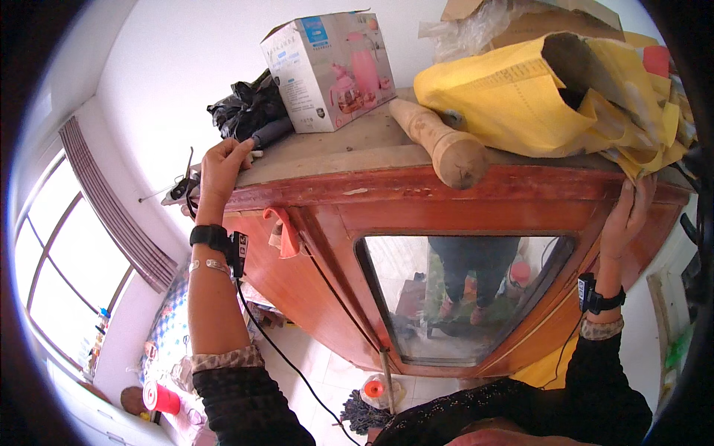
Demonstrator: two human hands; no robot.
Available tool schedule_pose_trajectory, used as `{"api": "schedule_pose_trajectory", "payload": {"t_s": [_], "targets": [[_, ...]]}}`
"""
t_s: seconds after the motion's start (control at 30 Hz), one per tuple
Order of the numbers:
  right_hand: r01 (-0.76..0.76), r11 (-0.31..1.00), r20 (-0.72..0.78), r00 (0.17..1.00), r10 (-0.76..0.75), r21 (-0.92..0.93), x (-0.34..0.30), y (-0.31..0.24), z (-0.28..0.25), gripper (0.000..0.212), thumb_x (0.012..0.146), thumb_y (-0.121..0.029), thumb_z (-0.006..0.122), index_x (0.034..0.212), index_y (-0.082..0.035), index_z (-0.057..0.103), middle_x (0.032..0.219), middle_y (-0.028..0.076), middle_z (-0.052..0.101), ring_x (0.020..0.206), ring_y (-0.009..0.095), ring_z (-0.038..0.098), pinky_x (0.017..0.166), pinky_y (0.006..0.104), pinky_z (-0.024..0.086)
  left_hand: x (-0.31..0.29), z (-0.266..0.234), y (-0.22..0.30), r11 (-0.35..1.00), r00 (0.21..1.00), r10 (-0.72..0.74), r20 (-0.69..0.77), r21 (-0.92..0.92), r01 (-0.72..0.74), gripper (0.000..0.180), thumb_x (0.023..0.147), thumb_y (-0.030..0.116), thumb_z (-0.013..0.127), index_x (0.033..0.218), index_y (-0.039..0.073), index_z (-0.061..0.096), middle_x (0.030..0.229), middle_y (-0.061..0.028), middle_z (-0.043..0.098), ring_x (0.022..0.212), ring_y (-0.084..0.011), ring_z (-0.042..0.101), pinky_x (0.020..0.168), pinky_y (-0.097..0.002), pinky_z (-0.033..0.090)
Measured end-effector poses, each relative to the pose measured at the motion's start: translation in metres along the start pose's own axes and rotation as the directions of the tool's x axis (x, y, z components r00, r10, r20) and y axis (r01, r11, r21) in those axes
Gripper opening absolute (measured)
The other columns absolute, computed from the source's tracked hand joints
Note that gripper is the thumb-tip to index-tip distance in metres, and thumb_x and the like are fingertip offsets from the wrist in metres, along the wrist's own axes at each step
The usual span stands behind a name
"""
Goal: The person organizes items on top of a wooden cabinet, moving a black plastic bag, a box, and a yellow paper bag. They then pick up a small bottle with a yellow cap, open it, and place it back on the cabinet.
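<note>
At the left end of a red-brown wooden cabinet's top edge (416,182), my left hand (222,169) is closed, its fingertips beside a dark grey cylinder (274,131) and a small white piece. What it grips, if anything, is hidden. On the far right my right hand (627,215) reaches up to the cabinet's edge, its fingers together on the hanging lower corner of a yellow woven bag (506,97). The bag lies on the cabinet top with its dark mouth gaping. A wooden rolling-pin-like club (439,141) lies left of it, its end jutting past the edge.
A picture-printed carton (327,74) stands on the cabinet top beside a black plastic bag (249,104). Cardboard (550,26) sits behind the yellow bag. A red cloth (281,234) hangs on the cabinet front near a mirror (468,297). A mop head (364,412) rests on the floor.
</note>
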State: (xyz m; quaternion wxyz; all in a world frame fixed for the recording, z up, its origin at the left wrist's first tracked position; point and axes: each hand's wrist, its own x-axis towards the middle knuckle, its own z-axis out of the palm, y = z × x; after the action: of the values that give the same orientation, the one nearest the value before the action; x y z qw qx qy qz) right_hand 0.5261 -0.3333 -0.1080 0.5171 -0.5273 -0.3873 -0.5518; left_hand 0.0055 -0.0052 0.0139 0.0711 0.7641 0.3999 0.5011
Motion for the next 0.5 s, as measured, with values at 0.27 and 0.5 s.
{"api": "schedule_pose_trajectory", "payload": {"t_s": [0.27,0.5], "targets": [[0.026,1.0,-0.026,0.999,-0.027,-0.015,-0.0007,0.0048,0.0018,0.029,0.097,-0.011,0.05,0.119,0.006,0.057,0.129,0.022,0.054,0.126,0.041,0.043,0.11,0.0494,0.029,0.0008,0.0002,-0.0027,1.0,1.0,0.01,0.0,-0.009,-0.01,0.038,0.085,0.034,0.066,0.066,0.002,0.061,0.058,-0.0029,0.058,0.055,-0.0091,0.051,0.053,-0.0256,0.04],[-0.019,1.0,-0.008,1.0,0.019,0.002,0.0014,-0.0015,0.0007,0.027,0.097,-0.011,0.049,0.118,0.005,0.057,0.126,0.022,0.056,0.125,0.041,0.044,0.11,0.049,0.028,0.0001,-0.0002,-0.0008,1.0,1.0,-0.005,0.008,-0.013,0.005,0.037,0.086,0.034,0.066,0.067,0.003,0.062,0.059,-0.0028,0.059,0.056,-0.0091,0.052,0.054,-0.0257,0.041]]}}
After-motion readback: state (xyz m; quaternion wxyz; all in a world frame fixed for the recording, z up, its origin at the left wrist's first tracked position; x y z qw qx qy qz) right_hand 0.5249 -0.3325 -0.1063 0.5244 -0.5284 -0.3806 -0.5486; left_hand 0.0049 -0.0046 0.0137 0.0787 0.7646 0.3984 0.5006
